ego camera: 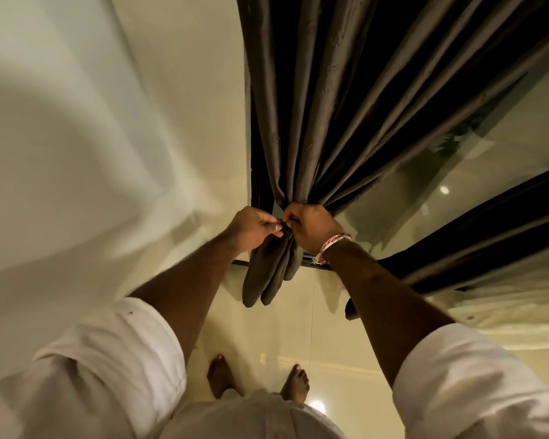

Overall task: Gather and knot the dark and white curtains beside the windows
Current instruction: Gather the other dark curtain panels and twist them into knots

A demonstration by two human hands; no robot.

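Dark curtain (324,99), pleats running lengthwise, converging downward into gathered bunch; tail hanging floorward. Right hand (311,228) clenching bunch; left hand (254,226) fingertips pinching fabric beside it.

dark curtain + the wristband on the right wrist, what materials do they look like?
Dark curtain: woven fabric, probably a satin-like synthetic; soft sheen along the pleats, and it bunches easily where the right hand grips it and the left hand pinches it.
Wristband: looks like wound thread or cord, pink and white, matte, with loose ends hanging.
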